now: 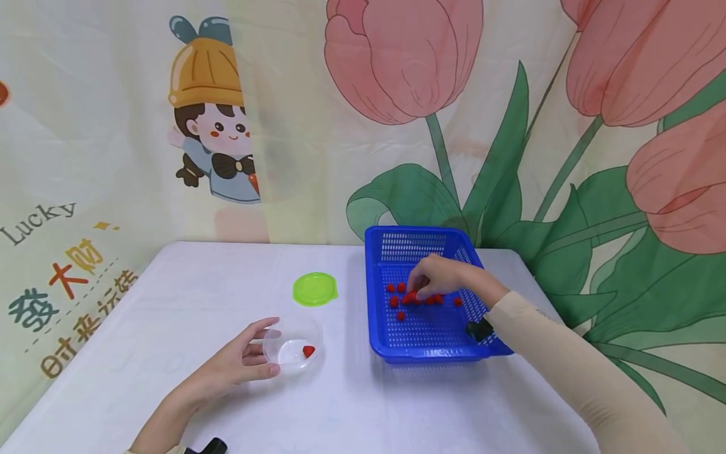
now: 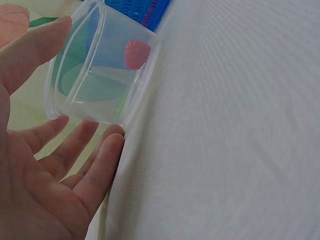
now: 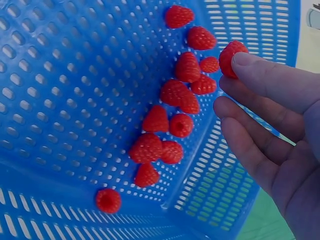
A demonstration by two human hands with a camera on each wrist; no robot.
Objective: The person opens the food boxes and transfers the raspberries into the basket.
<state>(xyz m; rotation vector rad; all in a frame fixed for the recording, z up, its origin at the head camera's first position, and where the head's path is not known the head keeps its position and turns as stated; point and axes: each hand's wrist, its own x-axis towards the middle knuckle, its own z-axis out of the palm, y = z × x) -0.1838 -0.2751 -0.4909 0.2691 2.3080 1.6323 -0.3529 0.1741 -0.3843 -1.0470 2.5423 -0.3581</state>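
Observation:
A clear plastic cup (image 1: 292, 331) stands on the white table with one raspberry (image 1: 308, 351) at its bottom. My left hand (image 1: 234, 362) holds it from the left side, thumb near and the other fingers behind; in the left wrist view the fingertips lie along the cup wall (image 2: 107, 95). Inside the blue basket (image 1: 372, 315), my right hand (image 1: 441, 276) pinches a raspberry (image 3: 230, 59) between thumb and index finger, the remaining fingers loosely bent. Beneath and beside that hand, several raspberries (image 3: 187, 67) lie scattered on the perforated basket floor.
Behind the cup a green round lid (image 1: 315, 289) lies flat on the white table (image 1: 238, 277). The basket's raised walls surround the right hand. A printed cloth (image 1: 300, 126) with tulips hangs at the table's far edge.

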